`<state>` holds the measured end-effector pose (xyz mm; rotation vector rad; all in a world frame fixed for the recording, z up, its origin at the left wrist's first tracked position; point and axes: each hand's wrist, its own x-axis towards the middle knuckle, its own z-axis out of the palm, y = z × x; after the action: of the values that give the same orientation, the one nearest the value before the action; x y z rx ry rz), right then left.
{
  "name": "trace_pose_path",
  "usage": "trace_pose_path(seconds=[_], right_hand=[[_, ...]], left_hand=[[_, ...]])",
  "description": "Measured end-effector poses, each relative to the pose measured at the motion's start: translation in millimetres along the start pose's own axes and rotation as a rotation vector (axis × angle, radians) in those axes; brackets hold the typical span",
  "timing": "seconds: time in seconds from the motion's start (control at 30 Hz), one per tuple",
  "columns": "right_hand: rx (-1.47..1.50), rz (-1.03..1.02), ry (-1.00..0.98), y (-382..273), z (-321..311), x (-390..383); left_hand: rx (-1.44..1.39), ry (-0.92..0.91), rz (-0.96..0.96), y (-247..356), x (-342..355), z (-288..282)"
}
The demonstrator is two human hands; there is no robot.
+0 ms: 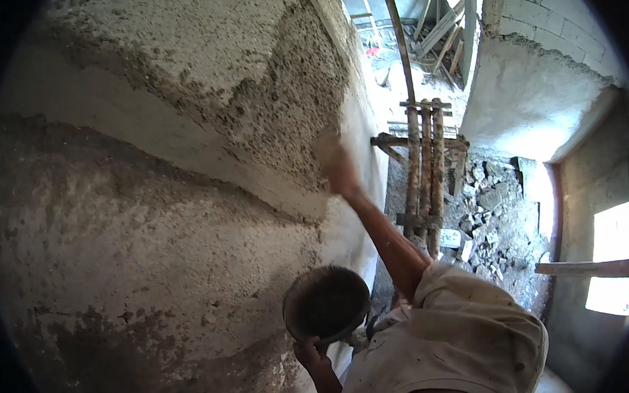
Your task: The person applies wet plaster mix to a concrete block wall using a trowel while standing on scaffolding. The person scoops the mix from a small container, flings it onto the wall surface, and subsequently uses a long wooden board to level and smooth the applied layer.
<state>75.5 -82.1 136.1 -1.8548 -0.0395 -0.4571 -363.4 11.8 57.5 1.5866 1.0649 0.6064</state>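
The dark round bowl (327, 306) is near, its rim clamped by fingers of the left hand (310, 353), while the right hand (339, 172), fingers too blurred to tell, is farther, by the rough grey-brown wall (281, 106).

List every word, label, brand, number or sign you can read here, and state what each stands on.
None: no text can be read anywhere.
Wall, bowl and pale clothing: no lettering that I can make out.
Pale block by the rubble: any marks are too small and blurred to read.
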Motion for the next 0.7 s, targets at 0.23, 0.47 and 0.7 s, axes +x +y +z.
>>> trace_pose_path(seconds=[0.23, 0.47, 0.7], right_hand=[[0.364, -0.223, -0.896, -73.2, -80.8, -107.9], [-0.715, -0.788, -1.178, 14.4, -145.9, -100.0], [-0.647, -0.898, -1.054, 50.1, -128.1, -139.0]], left_hand=[[-0.445, 0.048, -0.305, 44.9, 27.1, 14.6], [-0.306, -0.085, -0.253, 108.6, 51.1, 46.2], [-0.249, -0.179, -0.116, 129.2, 58.7, 72.1]])
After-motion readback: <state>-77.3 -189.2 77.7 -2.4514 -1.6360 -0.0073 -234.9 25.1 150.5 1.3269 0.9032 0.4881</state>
